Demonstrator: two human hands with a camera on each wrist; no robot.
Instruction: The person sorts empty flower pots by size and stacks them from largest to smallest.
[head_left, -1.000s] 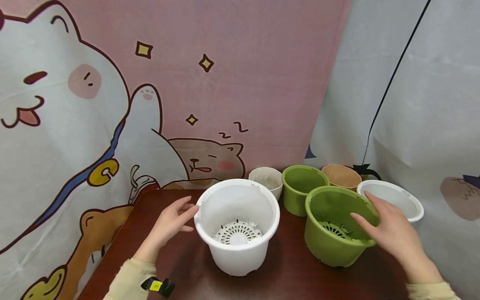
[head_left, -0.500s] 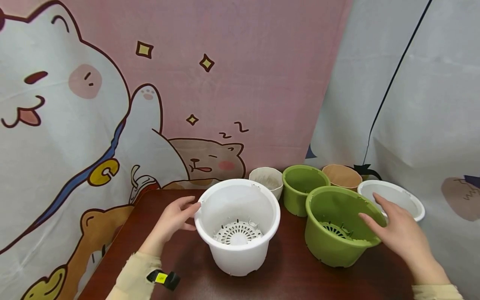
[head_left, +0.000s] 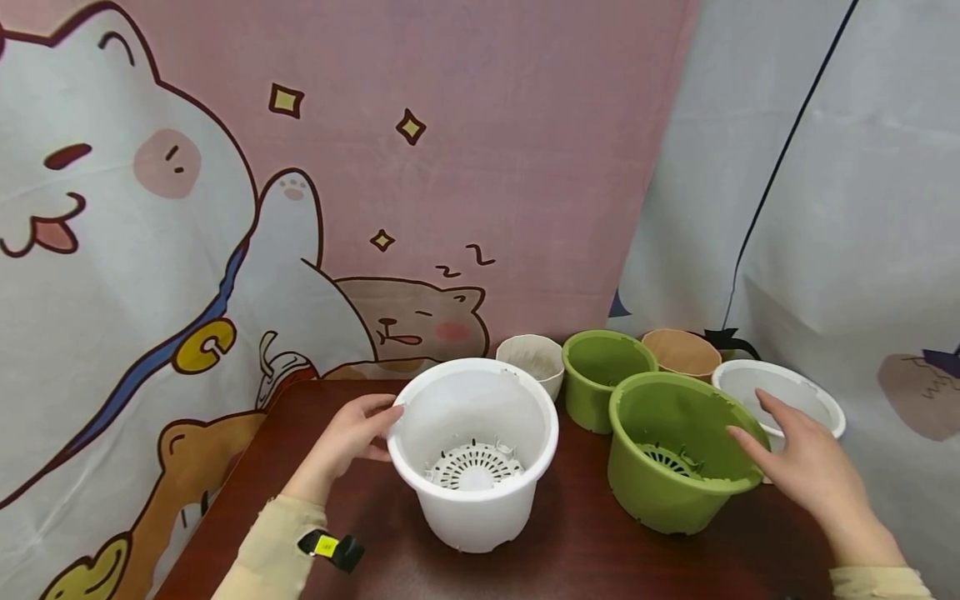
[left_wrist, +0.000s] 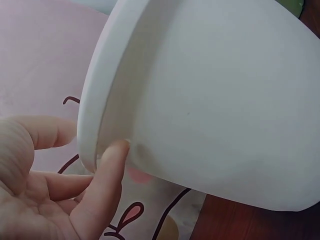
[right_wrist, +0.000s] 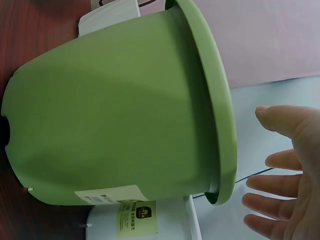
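Observation:
A white plastic pot (head_left: 474, 517) with a slotted bottom stands on the table in the head view. My left hand (head_left: 352, 435) is at its left rim, thumb tip overlapping the edge. In the left wrist view the fingers (left_wrist: 107, 175) of that hand are relaxed, one lying just under the rim. To the right stands a green pot (head_left: 667, 500), a label on its side in the right wrist view. My right hand (head_left: 813, 467) is spread beside its right rim. A gap separates these fingers (right_wrist: 272, 185) from the rim in the right wrist view.
Behind the green pot stand a small cream pot (head_left: 528, 358), another green pot (head_left: 592, 400), a tan pot (head_left: 684, 354) and a second white pot (head_left: 780, 392). They line the back right of the dark red table (head_left: 322, 408). A printed cloth (head_left: 525, 167) hangs behind.
My left hand has moved slightly right, onto the white pot's rim. My right hand has drawn right, away from over the green pot's opening. The pots have stayed in place.

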